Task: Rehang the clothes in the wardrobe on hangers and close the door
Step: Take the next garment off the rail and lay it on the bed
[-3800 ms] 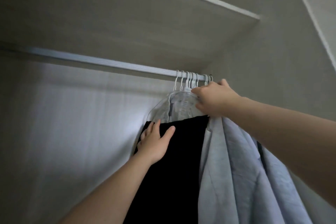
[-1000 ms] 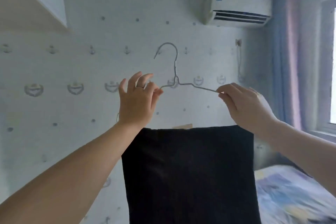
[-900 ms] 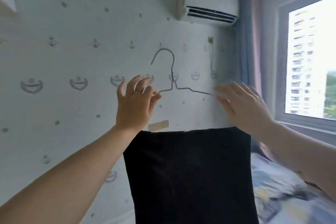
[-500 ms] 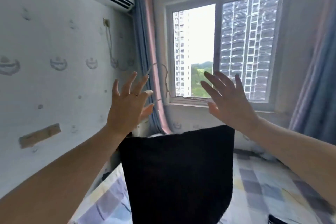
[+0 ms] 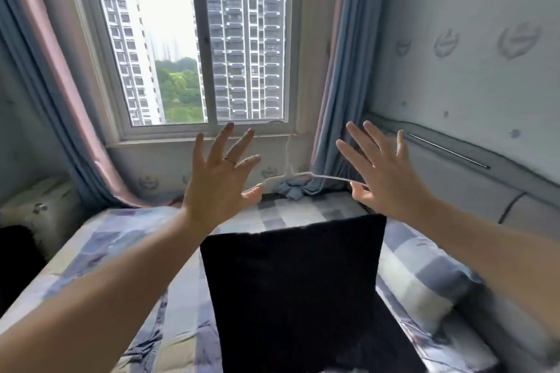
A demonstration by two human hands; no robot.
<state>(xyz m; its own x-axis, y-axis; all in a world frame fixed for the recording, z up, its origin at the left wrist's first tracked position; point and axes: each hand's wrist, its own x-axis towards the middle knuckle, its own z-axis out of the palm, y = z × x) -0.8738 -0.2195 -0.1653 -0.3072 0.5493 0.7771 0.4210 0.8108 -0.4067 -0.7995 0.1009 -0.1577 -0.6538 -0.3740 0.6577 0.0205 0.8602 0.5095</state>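
Observation:
A thin white wire hanger (image 5: 303, 174) hangs in the air between my two hands, its hook upward in front of the window sill. A black garment (image 5: 291, 288) is folded over its lower bar and hangs straight down above the bed. My left hand (image 5: 215, 185) has its fingers spread wide, with the thumb tip under the hanger's left shoulder. My right hand (image 5: 385, 182) is spread the same way, and its thumb carries the right shoulder. The wardrobe is out of view.
A bed (image 5: 121, 248) with a checked blue cover lies below, with a pillow (image 5: 424, 281) at the right. Behind it are a window (image 5: 194, 39), blue and pink curtains (image 5: 333, 100) and a padded headboard (image 5: 454, 179). A dark object sits at the far left edge.
The view has swung from the wardrobe past the wall to the window and bed. My fingers went from pinching the hanger's shoulders to spread wide, with the hanger and black garment still between them.

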